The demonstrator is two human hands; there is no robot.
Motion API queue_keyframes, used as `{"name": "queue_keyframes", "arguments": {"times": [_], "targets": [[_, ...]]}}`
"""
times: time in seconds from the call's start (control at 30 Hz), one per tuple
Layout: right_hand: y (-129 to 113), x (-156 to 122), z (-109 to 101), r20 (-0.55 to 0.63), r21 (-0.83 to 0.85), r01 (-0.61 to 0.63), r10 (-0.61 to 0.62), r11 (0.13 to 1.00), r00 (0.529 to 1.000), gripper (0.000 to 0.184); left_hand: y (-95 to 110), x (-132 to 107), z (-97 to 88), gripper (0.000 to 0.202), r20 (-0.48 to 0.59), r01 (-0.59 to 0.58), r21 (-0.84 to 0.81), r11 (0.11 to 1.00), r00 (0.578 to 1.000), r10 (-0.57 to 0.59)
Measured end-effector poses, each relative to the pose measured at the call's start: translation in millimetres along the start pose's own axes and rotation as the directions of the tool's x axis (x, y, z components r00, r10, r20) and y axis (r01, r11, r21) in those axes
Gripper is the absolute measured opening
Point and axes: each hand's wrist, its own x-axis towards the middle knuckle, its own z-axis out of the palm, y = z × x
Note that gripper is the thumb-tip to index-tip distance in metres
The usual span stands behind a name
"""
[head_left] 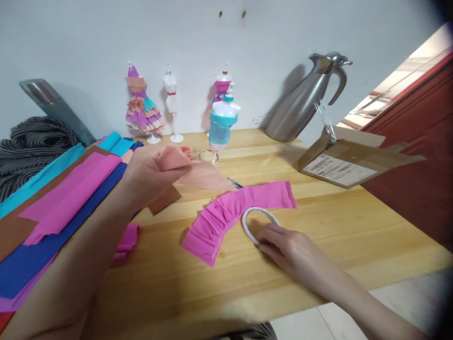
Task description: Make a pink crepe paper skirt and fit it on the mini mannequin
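My left hand [148, 177] is raised over the table with its fingers pinched on a peach-coloured piece of crepe paper [200, 174]. My right hand [288, 250] rests on the wooden table [336, 226], fingertips touching the near edge of a white tape ring [260, 222]. The ring lies partly on a pleated pink crepe paper strip [226, 215] that curves across the table's middle. A small brown paper piece [165, 199] lies under my left hand.
Stacked crepe sheets in pink, blue, brown and teal [53, 208] cover the left side. Three small dress-form mannequins [143, 106] and a teal-wrapped one [221, 125] stand by the wall. A steel jug [304, 101] and an open cardboard box [347, 163] sit at right.
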Motion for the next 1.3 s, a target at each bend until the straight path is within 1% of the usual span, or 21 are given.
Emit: {"name": "queue_keyframes", "arguments": {"times": [0.1, 0.23, 0.37, 0.5, 0.57, 0.7, 0.77, 0.83, 0.9, 1.0, 1.17, 1.2, 1.3], "targets": [[3, -6, 5, -0.003, -0.030, 0.030, -0.030, 0.999, 1.000, 0.022, 2, -1, 1.2, 0.011, 0.009, 0.017, -0.012, 1.000, 1.000, -0.017], [2, -14, 3, 0.004, -0.044, 0.087, -0.087, 0.995, 0.996, 0.023, 4, 1, 0.1, 0.011, 0.010, 0.023, -0.012, 1.000, 1.000, -0.022], [0, -18, 3, 0.005, -0.059, 0.107, -0.107, 0.993, 0.994, 0.025, 1, 2, -2.1, 0.012, 0.025, 0.006, 0.045, 0.999, 1.000, -0.007], [1, -20, 4, 0.001, -0.082, 0.150, -0.151, 0.985, 0.989, 0.024, -5, 3, -7.2, 0.009, 0.033, -0.020, 0.036, 0.999, 0.999, 0.019], [2, -21, 4, 0.014, -0.081, 0.175, -0.174, 0.981, 0.985, 0.023, -7, 4, -12.3, 0.007, -0.008, -0.041, 0.009, 0.999, 0.999, 0.042], [0, -18, 1, 0.034, -0.089, 0.223, -0.221, 0.971, 0.975, 0.022, -6, 6, -26.7, 0.005, -0.176, -0.099, -0.061, 0.993, 0.981, 0.087], [-2, -13, -1, 0.038, -0.102, 0.258, -0.255, 0.961, 0.966, 0.020, -3, 6, -33.7, 0.004, -0.206, -0.135, -0.072, 0.988, 0.972, 0.117], [-4, -6, -4, 0.042, -0.122, 0.312, -0.309, 0.942, 0.950, 0.019, 0, 5, -39.0, 0.007, -0.194, -0.144, -0.074, 0.987, 0.973, 0.127], [-6, 3, -6, 0.040, -0.158, 0.381, -0.380, 0.911, 0.924, 0.018, 2, 4, -42.5, 0.008, -0.182, -0.139, -0.079, 0.987, 0.976, 0.122], [-8, 21, -9, 0.039, -0.244, 0.474, -0.480, 0.846, 0.876, 0.021, 4, 3, -45.2, 0.010, -0.203, -0.153, -0.078, 0.985, 0.970, 0.135], [-11, 57, -14, 0.048, -0.373, 0.587, -0.617, 0.718, 0.785, 0.025, 5, 1, -49.8, 0.014, -0.200, -0.234, -0.072, 0.970, 0.956, 0.216], [-10, 64, -15, 0.055, -0.386, 0.606, -0.638, 0.696, 0.768, 0.025, 5, 1, -50.9, 0.014, -0.199, -0.237, -0.078, 0.968, 0.956, 0.218], [-7, 86, -18, 0.094, -0.400, 0.649, -0.676, 0.647, 0.731, 0.024, 4, -1, -53.2, 0.012, -0.199, -0.198, -0.123, 0.972, 0.965, 0.171]]}}
